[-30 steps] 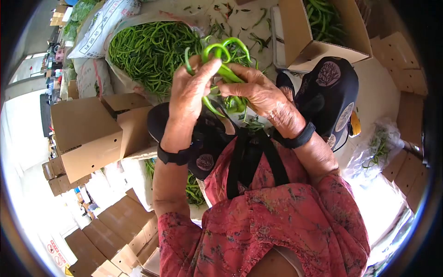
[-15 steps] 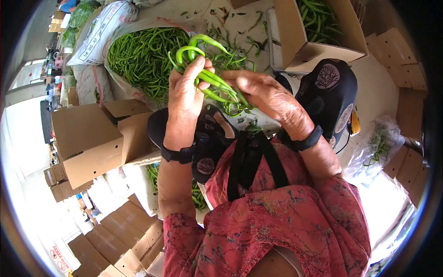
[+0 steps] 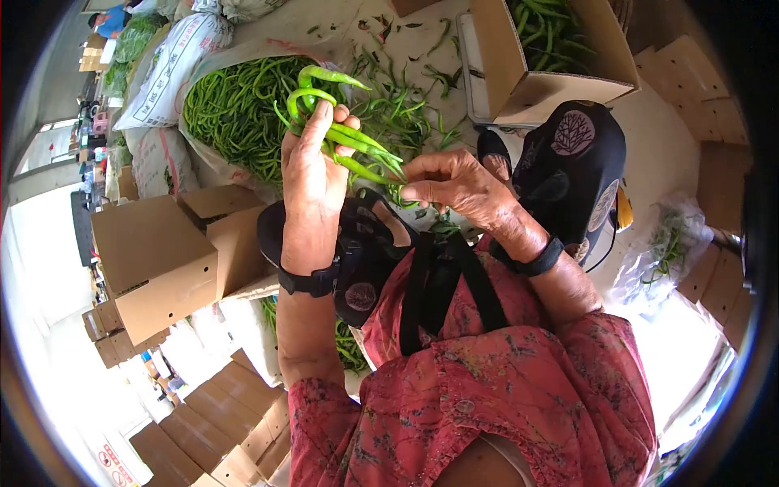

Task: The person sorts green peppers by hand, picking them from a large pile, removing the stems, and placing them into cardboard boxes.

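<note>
Several long green peppers (image 3: pixel 357 140) are gripped in my left hand (image 3: pixel 315 158), between thumb and fingers, with curled ends sticking up above the thumb. To the right, my right hand (image 3: pixel 458 187) pinches the lower tips of these peppers between thumb and index finger. Behind my left hand lies a big open sack full of green peppers (image 3: pixel 235 109). Loose peppers and leaves (image 3: pixel 398 118) are scattered on the floor beyond both hands.
An open cardboard box (image 3: pixel 560 93) with green peppers stands at the upper right on a scale (image 3: pixel 473 73). Another open box (image 3: pixel 158 260) is on the left. Full white sacks (image 3: pixel 174 69) lie at the upper left. A plastic bag (image 3: pixel 661 252) lies at the right.
My right hand has turned and its fingers have closed on the pepper tips; before, it was beside them with fingers extended. My left hand has shifted slightly left with the peppers.
</note>
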